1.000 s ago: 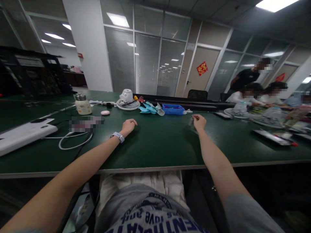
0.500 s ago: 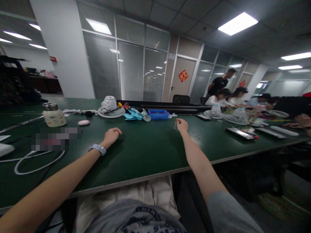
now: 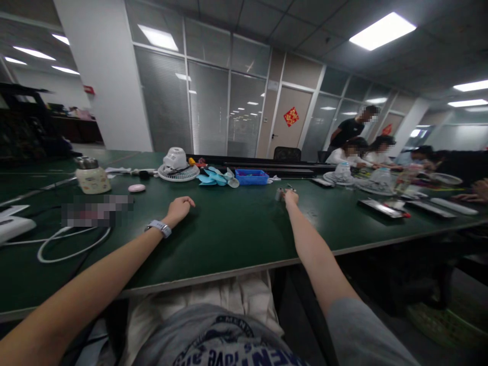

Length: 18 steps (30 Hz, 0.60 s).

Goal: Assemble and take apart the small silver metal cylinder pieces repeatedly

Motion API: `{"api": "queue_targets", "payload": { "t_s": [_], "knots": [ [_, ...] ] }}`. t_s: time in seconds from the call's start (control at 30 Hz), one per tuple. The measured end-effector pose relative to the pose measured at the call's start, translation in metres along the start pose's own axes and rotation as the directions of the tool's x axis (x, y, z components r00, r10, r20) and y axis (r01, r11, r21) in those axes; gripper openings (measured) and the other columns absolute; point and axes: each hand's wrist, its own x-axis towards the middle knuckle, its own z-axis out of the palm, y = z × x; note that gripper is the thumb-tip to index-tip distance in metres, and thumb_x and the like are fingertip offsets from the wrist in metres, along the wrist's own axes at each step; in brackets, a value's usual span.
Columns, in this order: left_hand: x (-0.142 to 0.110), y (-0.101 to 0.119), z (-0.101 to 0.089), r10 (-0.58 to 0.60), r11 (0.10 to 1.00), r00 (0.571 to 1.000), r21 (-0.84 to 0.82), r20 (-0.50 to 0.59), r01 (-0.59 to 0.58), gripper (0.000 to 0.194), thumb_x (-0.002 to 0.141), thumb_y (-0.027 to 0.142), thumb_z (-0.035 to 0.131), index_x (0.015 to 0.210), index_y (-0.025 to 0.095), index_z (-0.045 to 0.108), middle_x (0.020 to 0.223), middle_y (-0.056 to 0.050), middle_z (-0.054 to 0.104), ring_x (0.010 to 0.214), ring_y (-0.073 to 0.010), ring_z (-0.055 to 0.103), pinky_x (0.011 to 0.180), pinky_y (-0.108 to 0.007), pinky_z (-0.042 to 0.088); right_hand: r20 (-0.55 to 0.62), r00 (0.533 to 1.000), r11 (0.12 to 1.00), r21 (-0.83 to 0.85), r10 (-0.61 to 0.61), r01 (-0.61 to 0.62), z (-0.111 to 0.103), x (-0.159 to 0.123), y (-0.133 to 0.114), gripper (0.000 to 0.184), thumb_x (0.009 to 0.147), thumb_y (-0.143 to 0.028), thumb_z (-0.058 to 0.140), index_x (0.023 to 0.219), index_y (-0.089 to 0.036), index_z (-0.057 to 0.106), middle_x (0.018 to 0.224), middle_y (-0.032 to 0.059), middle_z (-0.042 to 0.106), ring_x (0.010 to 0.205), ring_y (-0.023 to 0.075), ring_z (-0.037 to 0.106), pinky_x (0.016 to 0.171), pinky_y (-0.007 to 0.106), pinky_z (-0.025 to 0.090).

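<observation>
Right hand (image 3: 292, 197) shifted slightly away from blue tray (image 3: 251, 180)

Right of the tray and closer to the wearer, a small clear object (image 3: 279, 194) is seen just beside the right hand; whether it is gripped cannot be told. Left of the tray, the left hand (image 3: 178, 210) is held loosely curled; whether anything is enclosed cannot be told.

Over the green surface (image 3: 229, 229) the left hand (image 3: 180, 209) is loosely curled, while the right hand (image 3: 291, 196) is at a small greyish item (image 3: 278, 194), too small to identify, near a blue basket (image 3: 251, 178) with light-blue blades (image 3: 214, 176) just beside it.
</observation>
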Motion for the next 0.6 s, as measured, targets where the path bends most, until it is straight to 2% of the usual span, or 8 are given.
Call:
{"api": "queue_targets", "payload": {
  "t_s": [0.1,0.2,0.3,0.43,0.53,0.6],
  "knots": [
    [0.0,-0.001,0.001,0.01,1.0,1.0,0.002,-0.015,-0.01,0.029,0.068,0.013,0.042,0.073,0.02,0.07,0.063,-0.001,0.063,0.059,-0.0171,0.053,0.059,-0.026,0.037,0.058,0.997,0.999,-0.019,0.043,-0.042,0.002,-0.01,-0.005,0.058,0.096,-0.051,0.027,0.111,-0.013,0.068,0.104,0.0179,0.07,0.1,0.0275,0.066,0.087,0.035,0.049],
    [0.0,-0.001,0.003,0.02,1.0,1.0,0.0,-0.008,-0.02,0.029,0.068,0.014,0.042,0.073,0.019,0.07,0.067,-0.002,0.065,0.062,-0.0171,0.055,0.059,-0.026,0.037,0.118,0.993,0.996,-0.094,0.018,-0.007,0.005,-0.022,-0.008,0.059,0.091,-0.059,0.042,0.125,-0.014,0.057,0.113,0.0184,0.067,0.109,0.0284,0.062,0.093,0.037,0.046],
    [0.001,-0.001,0.003,0.015,1.0,1.0,0.005,-0.002,-0.015,0.03,0.069,0.014,0.041,0.074,0.019,0.07,0.07,-0.002,0.067,0.065,-0.017,0.056,0.061,-0.025,0.038,0.118,0.993,0.977,-0.21,0.0,0.025,0.005,-0.028,-0.009,0.058,0.087,-0.045,0.059,0.133,-0.011,0.047,0.118,0.0193,0.065,0.111,0.0274,0.062,0.094,0.037,0.045],
    [0.001,-0.001,0.004,0.024,1.0,1.0,-0.006,-0.012,-0.024,0.031,0.069,0.013,0.041,0.074,0.019,0.07,0.075,-0.003,0.069,0.069,-0.0172,0.058,0.065,-0.026,0.04,0.098,0.994,0.959,-0.276,-0.043,0.069,0.004,-0.031,-0.02,0.048,0.086,-0.036,0.063,0.126,-0.013,0.052,0.113,0.0191,0.066,0.11,0.0285,0.063,0.094,0.039,0.046],
    [-0.001,-0.001,0.006,0.033,0.999,0.999,-0.025,-0.006,-0.033,0.029,0.068,0.013,0.041,0.073,0.019,0.069,0.073,-0.002,0.068,0.07,-0.0173,0.059,0.066,-0.026,0.041,0.133,0.974,0.967,-0.152,-0.184,0.203,0.018,-0.052,-0.048,0.048,0.085,-0.038,0.065,0.125,-0.016,0.054,0.112,0.016,0.067,0.108,0.0276,0.063,0.094,0.039,0.046],
    [-0.003,0.0,0.006,0.04,0.997,0.999,-0.061,0.022,-0.038,0.028,0.069,0.014,0.042,0.074,0.019,0.069,0.068,-0.002,0.067,0.068,-0.0171,0.06,0.066,-0.026,0.042,0.221,0.924,0.95,0.037,-0.311,0.311,0.036,-0.079,-0.075,0.049,0.082,-0.041,0.067,0.124,-0.018,0.055,0.112,0.0125,0.069,0.103,0.0244,0.065,0.091,0.036,0.049]
  ]
}}
